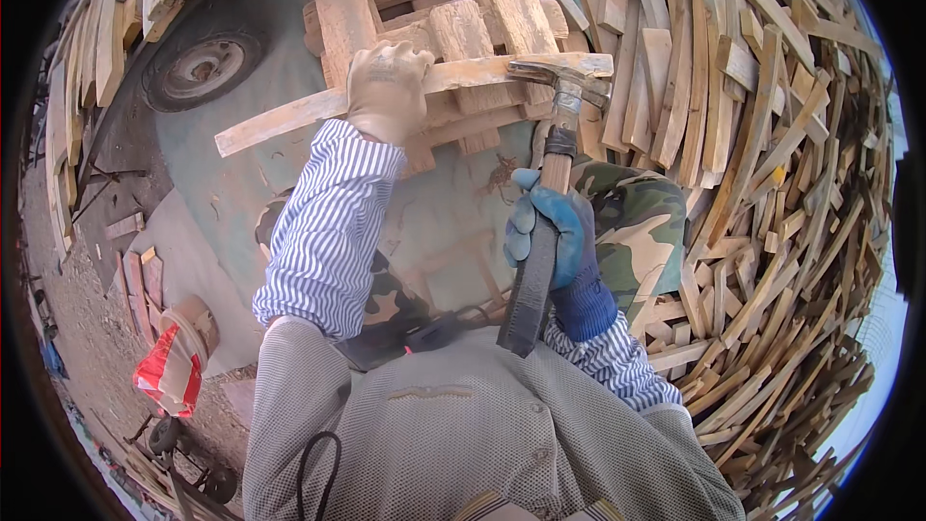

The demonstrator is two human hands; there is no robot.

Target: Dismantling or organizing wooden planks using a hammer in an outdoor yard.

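My left hand (pixel 389 87), in a pale work glove, is closed around a long wooden board (pixel 280 123) that slants across the stacked wood blocks. In my blue-gloved right hand (pixel 550 230) is a claw hammer (pixel 557 170), gripped by its dark-wrapped handle. The hammer's metal head lies over the right part of the board; whether it touches a nail there I cannot make out. Under and behind the board is a crisscross stack of thick wood pieces (pixel 461 31).
A large heap of loose boards (pixel 772 260) fills the right side. At the left are a wheel (pixel 204 68), leaning planks (pixel 108 39) and a bucket (pixel 196 320) with a red and white bag (pixel 170 373). A greenish sheet (pixel 227 169) covers the ground before me.
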